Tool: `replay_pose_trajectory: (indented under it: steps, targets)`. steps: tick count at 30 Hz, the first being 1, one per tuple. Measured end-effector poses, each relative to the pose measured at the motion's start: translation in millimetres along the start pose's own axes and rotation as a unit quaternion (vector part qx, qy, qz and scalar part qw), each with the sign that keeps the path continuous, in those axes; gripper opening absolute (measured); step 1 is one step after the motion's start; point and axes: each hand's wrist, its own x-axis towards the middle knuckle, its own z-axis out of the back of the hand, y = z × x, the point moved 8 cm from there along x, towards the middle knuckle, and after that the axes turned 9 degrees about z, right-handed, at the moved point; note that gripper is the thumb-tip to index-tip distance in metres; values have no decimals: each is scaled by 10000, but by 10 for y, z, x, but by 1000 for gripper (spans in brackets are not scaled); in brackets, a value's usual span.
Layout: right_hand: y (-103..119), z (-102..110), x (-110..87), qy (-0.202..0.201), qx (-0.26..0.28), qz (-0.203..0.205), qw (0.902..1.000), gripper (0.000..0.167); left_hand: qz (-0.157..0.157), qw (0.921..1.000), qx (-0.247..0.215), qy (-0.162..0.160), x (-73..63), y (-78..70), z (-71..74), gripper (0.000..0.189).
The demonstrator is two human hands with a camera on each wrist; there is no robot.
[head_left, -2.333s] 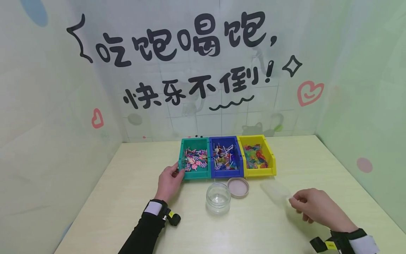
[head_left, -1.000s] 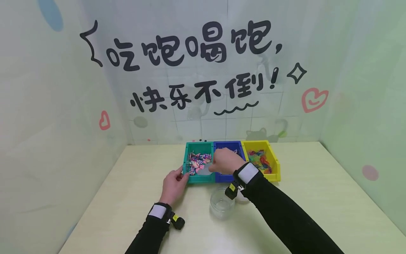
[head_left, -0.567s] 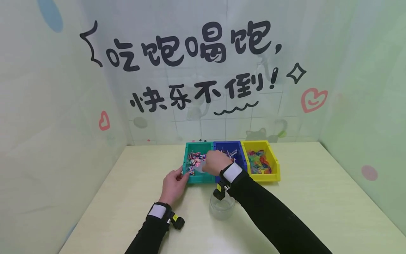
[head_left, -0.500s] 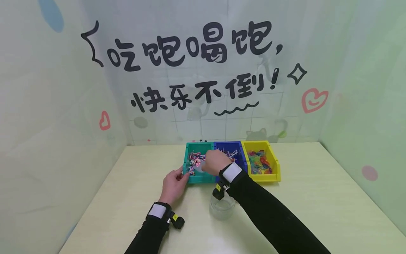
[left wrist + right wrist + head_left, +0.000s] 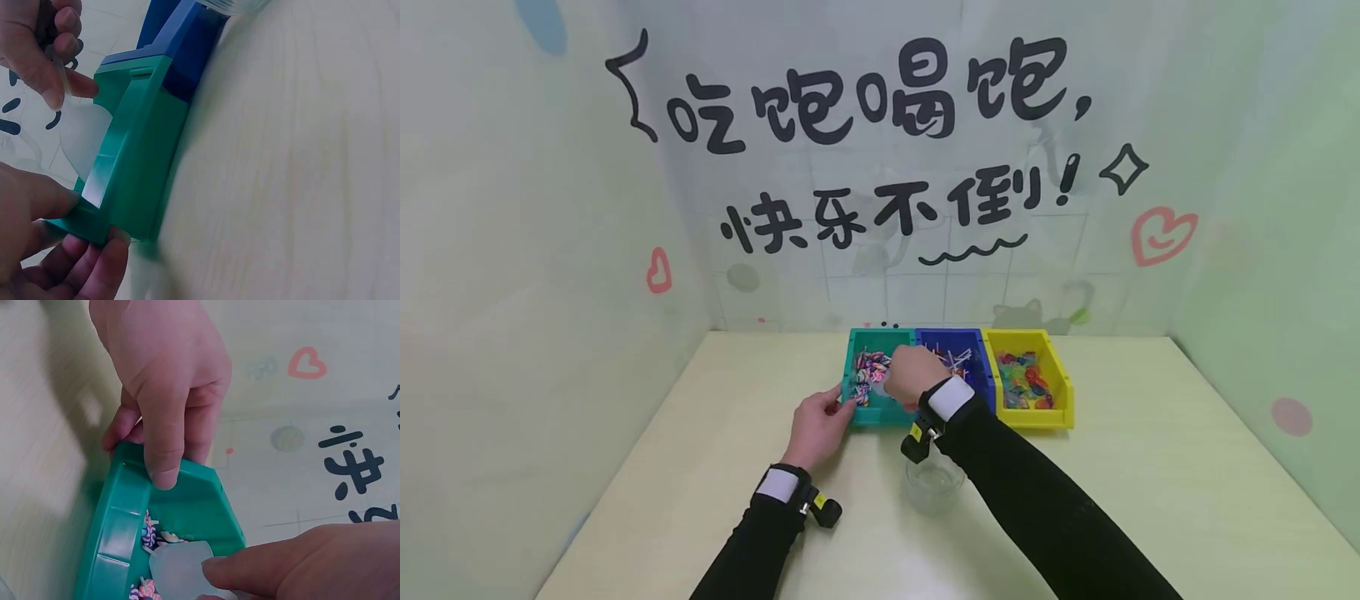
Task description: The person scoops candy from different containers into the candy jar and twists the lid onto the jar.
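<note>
My left hand [image 5: 818,427] grips the near left corner of the green bin [image 5: 880,418], thumb over its rim and fingers outside. Small striped swirl lollipops [image 5: 869,367] lie inside that bin. Reaching across from the right, my right hand [image 5: 916,375] holds a translucent white scoop [image 5: 181,565] by its handle. In the right wrist view the scoop's blade is down in the green bin, beside the lollipops [image 5: 149,532]. An open glass jar [image 5: 935,485] stands on the table, partly behind my right wrist camera.
A blue bin [image 5: 988,375] with white-stick lollipops adjoins the green one, partly covered by my right hand. Beyond it is a yellow bin [image 5: 1066,408] of colourful translucent pieces. The printed wall [image 5: 940,292] rises behind the bins.
My right hand has carried the scoop from the table's right side leftward into the green bin. The left hand keeps its grip. The jar's lid is now hidden by my right arm.
</note>
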Motion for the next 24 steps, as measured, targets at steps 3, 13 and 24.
replay_pose_trajectory:
  steps: [3,13,24]
  targets:
    - [-4,39,39,-54,-41,-50,10000,30,22,10000,18,85,21,-54,18,50]
    - [-102,-166,163,-182,-879,225,9957,19,33,9997,122,195,-6,-40,15,48]
    - [-52,-131,408,-313,-557,147,9979,24,-55,9998,132,168,-12,-40,38,47]
